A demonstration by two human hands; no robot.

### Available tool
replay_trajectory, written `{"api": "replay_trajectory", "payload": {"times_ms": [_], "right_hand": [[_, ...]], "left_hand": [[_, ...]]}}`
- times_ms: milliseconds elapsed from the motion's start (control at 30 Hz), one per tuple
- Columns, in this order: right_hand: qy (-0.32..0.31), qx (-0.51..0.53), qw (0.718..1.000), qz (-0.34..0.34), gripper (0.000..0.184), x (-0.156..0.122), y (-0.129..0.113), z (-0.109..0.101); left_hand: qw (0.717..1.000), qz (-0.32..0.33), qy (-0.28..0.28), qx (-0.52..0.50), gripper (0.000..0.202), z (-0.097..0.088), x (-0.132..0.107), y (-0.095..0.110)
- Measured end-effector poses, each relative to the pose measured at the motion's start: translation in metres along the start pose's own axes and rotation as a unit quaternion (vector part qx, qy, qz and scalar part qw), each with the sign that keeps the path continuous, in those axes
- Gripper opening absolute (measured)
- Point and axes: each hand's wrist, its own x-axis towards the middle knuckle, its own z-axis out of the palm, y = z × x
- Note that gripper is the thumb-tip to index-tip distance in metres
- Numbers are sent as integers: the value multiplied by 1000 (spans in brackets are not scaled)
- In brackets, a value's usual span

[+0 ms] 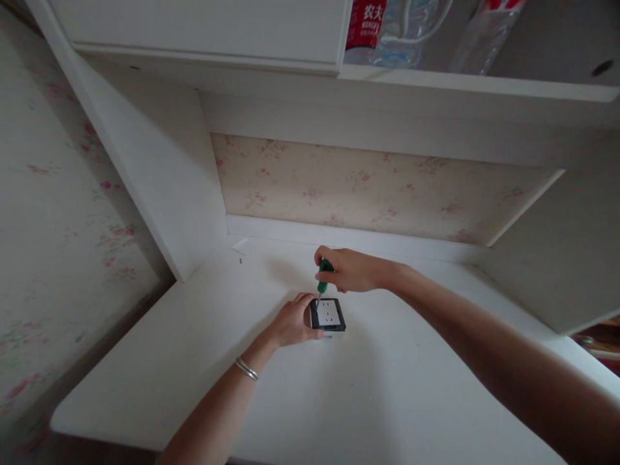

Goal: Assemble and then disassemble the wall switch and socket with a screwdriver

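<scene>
A square wall socket (329,314) with a white face and a black frame rests on the white desk. My left hand (293,321) grips its left side, with fingers at the far edge and the thumb at the near edge. My right hand (349,269) is closed around the green handle of a screwdriver (323,284). The shaft points down, and its tip meets the left part of the socket's black frame. Whether a screw sits under the tip is too small to tell. A small light-coloured piece (327,336) lies by my left thumb.
A tiny brownish piece (241,261) and a thin white strip (239,245) lie at the back left of the desk (310,400). White side panels flank the desk. Overhead, a shelf (475,82) holds plastic bottles (407,32). Floral wallpaper (339,187) covers the back wall.
</scene>
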Motion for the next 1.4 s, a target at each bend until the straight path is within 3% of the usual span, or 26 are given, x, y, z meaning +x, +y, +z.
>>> {"api": "replay_trajectory", "payload": {"times_ms": [100,267,433,600,767,900,1000,1100,1233,1300,1400], "right_hand": [[43,-107,993,20,40,6,-5,0],[34,-46,998,-22,34,6,-6,-1],[72,-148,986,15,36,0,-6,1],[57,-56,997,-23,28,-3,-3,2],[86,-122,989,-2,33,0,-2,4],[41,-49,997,-41,28,2,-2,0],[18,-98,995,-22,23,5,-4,-4],[23,-141,990,14,37,7,-7,-8],[-77,-21,997,7,40,8,-10,-14],[-108,-18,994,15,36,9,-11,-15],[-43,-120,991,39,38,11,-12,-14]], "left_hand": [[1000,-16,0,9,84,0,0,2],[1000,-9,-7,0,79,-2,1,1],[1000,5,-14,-11,76,-5,2,2],[1000,-3,-13,-7,79,-4,2,2],[1000,-9,0,-8,81,-1,1,1],[1000,-2,-3,0,80,-1,2,1],[1000,-1,1,4,78,-2,2,1],[1000,-4,2,2,77,-2,2,2],[1000,-3,3,-1,79,-3,2,3],[1000,-3,2,-1,79,-2,2,3],[1000,-4,-1,-2,77,-2,2,2]]}}
